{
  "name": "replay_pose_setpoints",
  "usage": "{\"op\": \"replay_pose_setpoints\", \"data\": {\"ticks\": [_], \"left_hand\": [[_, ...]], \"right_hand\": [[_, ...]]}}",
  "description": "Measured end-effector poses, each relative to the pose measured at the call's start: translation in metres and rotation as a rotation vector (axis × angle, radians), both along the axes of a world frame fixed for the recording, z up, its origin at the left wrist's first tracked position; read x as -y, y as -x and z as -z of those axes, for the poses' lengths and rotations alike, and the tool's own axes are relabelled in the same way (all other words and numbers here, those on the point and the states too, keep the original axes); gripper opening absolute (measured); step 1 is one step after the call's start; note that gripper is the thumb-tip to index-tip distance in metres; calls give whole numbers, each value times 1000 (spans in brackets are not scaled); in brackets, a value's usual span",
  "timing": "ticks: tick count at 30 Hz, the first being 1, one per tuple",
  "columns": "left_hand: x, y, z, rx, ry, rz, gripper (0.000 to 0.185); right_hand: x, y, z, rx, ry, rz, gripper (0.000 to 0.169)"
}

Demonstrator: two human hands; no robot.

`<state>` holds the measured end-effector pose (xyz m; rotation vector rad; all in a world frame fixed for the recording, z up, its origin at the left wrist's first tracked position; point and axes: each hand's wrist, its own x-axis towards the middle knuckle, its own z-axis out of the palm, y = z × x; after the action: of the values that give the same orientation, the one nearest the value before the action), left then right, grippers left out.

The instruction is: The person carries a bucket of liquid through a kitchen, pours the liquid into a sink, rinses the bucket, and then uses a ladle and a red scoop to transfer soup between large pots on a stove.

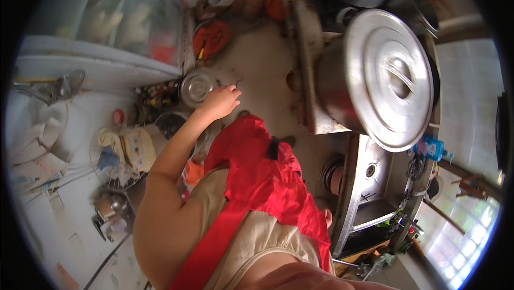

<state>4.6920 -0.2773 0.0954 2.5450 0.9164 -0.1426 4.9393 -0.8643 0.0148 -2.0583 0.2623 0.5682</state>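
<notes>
My left hand (223, 99) reaches forward over the floor with its back up and its fingers loosely bent. Nothing shows in it, though its palm is hidden. Just beyond the wrist, a round metal lid (196, 86) lies low down; from this angle I cannot tell whether the hand touches it. Only a small part of my right hand (328, 217) peeks out beside the red apron (257, 165), close to the sink; the remainder is hidden. A large metal pot with a metal lid (395, 77) stands on the counter to the right.
A metal sink (371, 185) adjoins the counter (327, 123), with a blue soap bottle (431, 148) at its back edge. Bottles (160, 94) crowd the left floor below a glass-fronted cabinet (116, 21). Red bags (213, 40) lie ahead. A wire basket (120, 157) hangs on the left wall.
</notes>
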Motion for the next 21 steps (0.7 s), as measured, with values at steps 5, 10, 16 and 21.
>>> {"op": "replay_pose_setpoints", "data": {"ticks": [5,10,16,21], "left_hand": [[18,103,47,-374,133,-23,28],[26,147,71,-355,280,-146,26],[22,174,71,-250,307,-294,27],[9,187,68,-218,311,-397,26]], "right_hand": [[-115,-19,-3,86,259,-977,21],[-226,-20,-35,49,254,-1062,20],[-336,3,-77,226,306,-1327,22],[-386,22,-86,64,317,-1437,25]]}}
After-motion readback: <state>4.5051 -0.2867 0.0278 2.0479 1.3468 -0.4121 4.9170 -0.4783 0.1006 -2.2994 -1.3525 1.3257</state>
